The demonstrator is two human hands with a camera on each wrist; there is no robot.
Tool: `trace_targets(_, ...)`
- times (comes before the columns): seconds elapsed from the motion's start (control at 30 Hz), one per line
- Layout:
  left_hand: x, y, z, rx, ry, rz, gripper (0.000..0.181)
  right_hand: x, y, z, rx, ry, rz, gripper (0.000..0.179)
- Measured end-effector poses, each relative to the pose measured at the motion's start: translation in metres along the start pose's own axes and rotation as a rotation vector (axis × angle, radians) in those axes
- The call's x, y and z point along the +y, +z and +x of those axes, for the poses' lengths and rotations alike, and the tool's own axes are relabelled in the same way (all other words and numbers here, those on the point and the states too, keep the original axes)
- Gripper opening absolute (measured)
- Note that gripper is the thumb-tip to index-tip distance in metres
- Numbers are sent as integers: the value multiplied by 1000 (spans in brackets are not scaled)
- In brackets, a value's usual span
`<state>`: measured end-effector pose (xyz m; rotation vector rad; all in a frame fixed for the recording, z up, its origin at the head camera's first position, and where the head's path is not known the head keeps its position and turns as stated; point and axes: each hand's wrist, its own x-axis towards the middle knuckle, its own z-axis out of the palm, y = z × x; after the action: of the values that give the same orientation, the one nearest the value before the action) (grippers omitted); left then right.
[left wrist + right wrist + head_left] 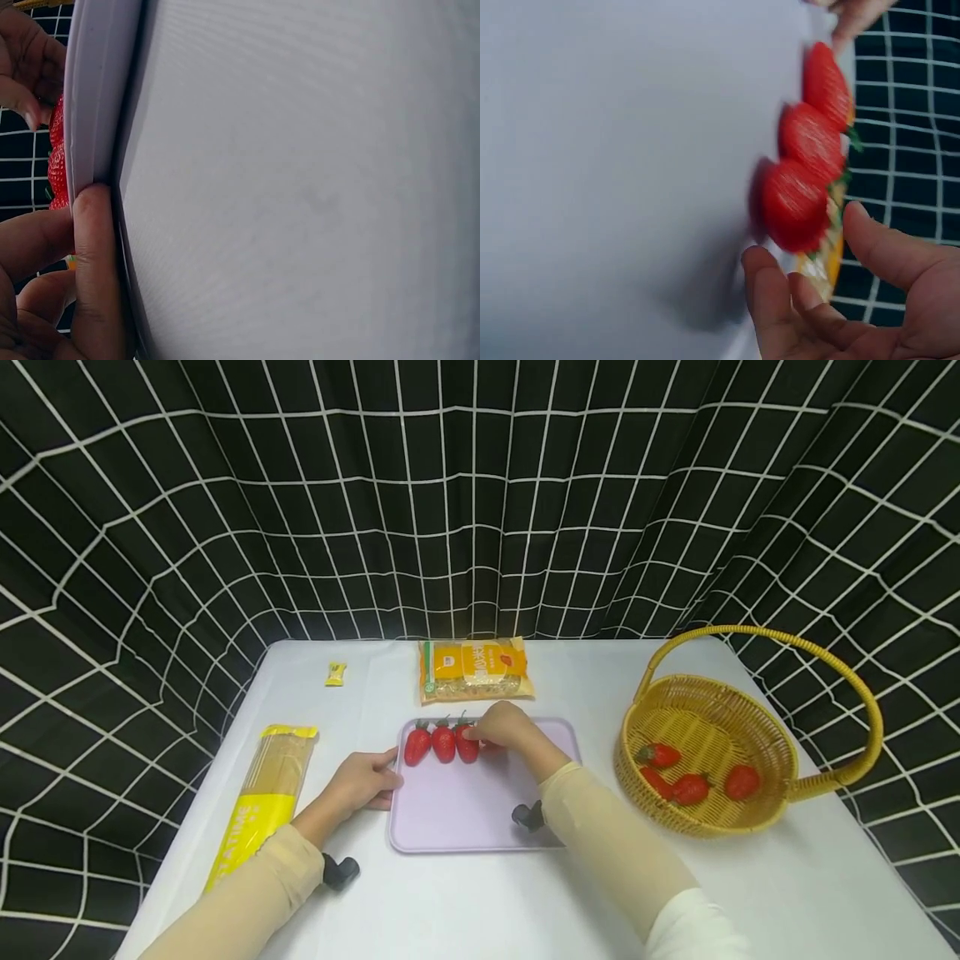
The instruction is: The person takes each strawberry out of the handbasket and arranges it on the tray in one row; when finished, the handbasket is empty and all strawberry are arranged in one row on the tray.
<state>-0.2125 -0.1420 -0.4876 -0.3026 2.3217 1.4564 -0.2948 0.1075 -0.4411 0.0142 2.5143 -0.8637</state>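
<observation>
A pale lilac tray (465, 810) lies on the table with three red strawberries (443, 745) in a row along its far left side, leaves pointing away. My left hand (366, 782) pinches the tray's left rim; in the left wrist view its thumb and finger meet at the rim (94, 150). The right hand (507, 727) is beside the rightmost strawberry (795, 206). In the right wrist view, that hand's thumb and fingers are spread apart near this strawberry, with nothing between them. Several more strawberries (691, 788) lie in a yellow wicker basket (633, 777) at the right.
Behind the tray lies an orange-and-clear food package (476, 670). A long yellow packet of noodles (262, 806) rests left of the left arm, and a small yellow wrapped piece (336, 674) is at the back left. The basket's tall handle (847, 672) arches toward the right.
</observation>
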Motion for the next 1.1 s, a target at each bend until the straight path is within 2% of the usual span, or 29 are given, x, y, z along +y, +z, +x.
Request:
trace_targets(0.07, 2, 0, 0, -1, -4, -2, 67, 5, -14, -6, -28, -17, 69, 35)
trace_targets(0.17, 4, -1, -1, -1, -5, 0, 67, 16, -48, -23, -101, -50, 179, 34)
trace_targets(0.27, 3, -3, -1, 0, -2, 9, 67, 39, -93, -40, -263, -107, 210, 43)
trace_targets(0.4, -3, -3, 0, -3, -7, 12, 67, 87, -150, -56, -416, -168, 181, 54)
trace_targets(0.5, -4, -4, -1, -4, -10, 10, 67, 128, -185, -64, -437, -165, 211, 51)
trace_targets(0.6, -3, -5, -1, -5, -2, 11, 67, 168, -213, -69, -451, -97, 284, 46)
trace_targets(0.73, -2, -5, 0, -2, 2, 25, 67, 209, -227, -71, -479, 88, 411, 31)
trace_targets(0.87, -2, -3, 1, 0, 1, 37, 66, 229, -221, -73, -538, 267, 538, 30)
trace_targets(0.97, -2, -1, 2, -4, 2, 34, 66, 232, -214, -74, -542, 325, 574, 38)
trace_targets(1.1, -1, 1, 1, -6, 5, 24, 66, 228, -208, -68, -559, 310, 526, 34)
